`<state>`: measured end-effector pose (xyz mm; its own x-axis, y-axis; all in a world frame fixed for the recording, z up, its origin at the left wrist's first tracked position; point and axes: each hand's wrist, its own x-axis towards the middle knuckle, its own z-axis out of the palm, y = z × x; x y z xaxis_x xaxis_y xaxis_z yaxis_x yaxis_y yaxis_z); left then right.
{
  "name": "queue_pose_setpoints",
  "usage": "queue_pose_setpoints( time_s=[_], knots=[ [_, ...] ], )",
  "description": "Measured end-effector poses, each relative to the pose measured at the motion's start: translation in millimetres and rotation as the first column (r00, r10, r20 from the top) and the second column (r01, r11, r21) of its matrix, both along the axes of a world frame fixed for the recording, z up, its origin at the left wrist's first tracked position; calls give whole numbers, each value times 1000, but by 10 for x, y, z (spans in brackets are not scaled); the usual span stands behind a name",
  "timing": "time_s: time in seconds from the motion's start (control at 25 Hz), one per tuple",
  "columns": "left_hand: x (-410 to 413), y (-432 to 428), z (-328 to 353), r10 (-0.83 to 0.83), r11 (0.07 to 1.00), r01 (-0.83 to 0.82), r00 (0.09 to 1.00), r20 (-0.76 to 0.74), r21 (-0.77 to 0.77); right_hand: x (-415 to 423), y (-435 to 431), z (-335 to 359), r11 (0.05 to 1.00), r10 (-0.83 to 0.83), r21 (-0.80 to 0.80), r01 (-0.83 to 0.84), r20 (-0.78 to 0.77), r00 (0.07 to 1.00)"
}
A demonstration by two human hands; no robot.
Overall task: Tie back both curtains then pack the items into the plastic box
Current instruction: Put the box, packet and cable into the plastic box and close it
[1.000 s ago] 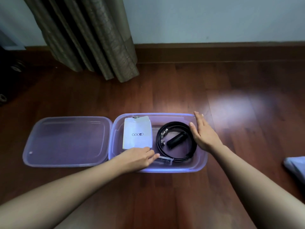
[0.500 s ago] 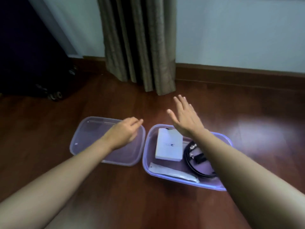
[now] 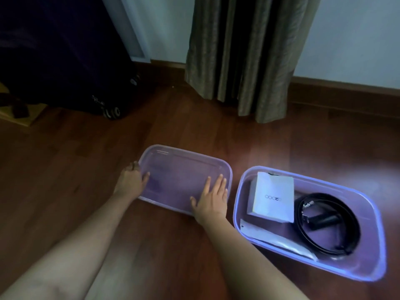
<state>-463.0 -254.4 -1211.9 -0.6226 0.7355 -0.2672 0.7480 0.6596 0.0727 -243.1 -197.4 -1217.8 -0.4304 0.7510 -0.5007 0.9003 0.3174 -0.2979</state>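
The clear purple lid (image 3: 184, 169) lies flat on the wooden floor, left of the plastic box (image 3: 377, 230). My left hand (image 3: 129, 182) grips the lid's left edge, fingers curled onto it. My right hand (image 3: 213, 200) lies flat on the lid's right part with fingers spread. The box stands open and holds a white carton (image 3: 272, 198), a coiled black belt (image 3: 303, 224) around a small black cylinder (image 3: 324, 220), and a flat white packet (image 3: 279, 241) along its near wall. A brown curtain (image 3: 244, 61) hangs straight to the floor behind.
A dark wheeled suitcase (image 3: 65, 61) stands at the back left against the pale wall. A brown skirting board (image 3: 346, 87) runs along the wall's foot. Bare floor boards lie between the curtain and the lid.
Both hands left the box and moved left onto the lid: the left now holds its edge, the right rests flat on it. The view swung left, bringing the suitcase in.
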Motion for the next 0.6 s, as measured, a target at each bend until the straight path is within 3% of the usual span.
queue_pose_setpoints(
  time_s=[0.24,0.4,0.6],
  knots=[
    [-201,80,-433,151,983,-129,972,177,-130,52,113,-226,999,0,-40,4,99,995],
    [-280,123,-531,221,975,-209,958,183,-82,21,131,-228,991,-64,-117,57,-62,996],
    [-584,-32,-400,229,972,-222,965,124,-73,-163,117,-81,946,-319,-150,288,-253,913]
  ],
)
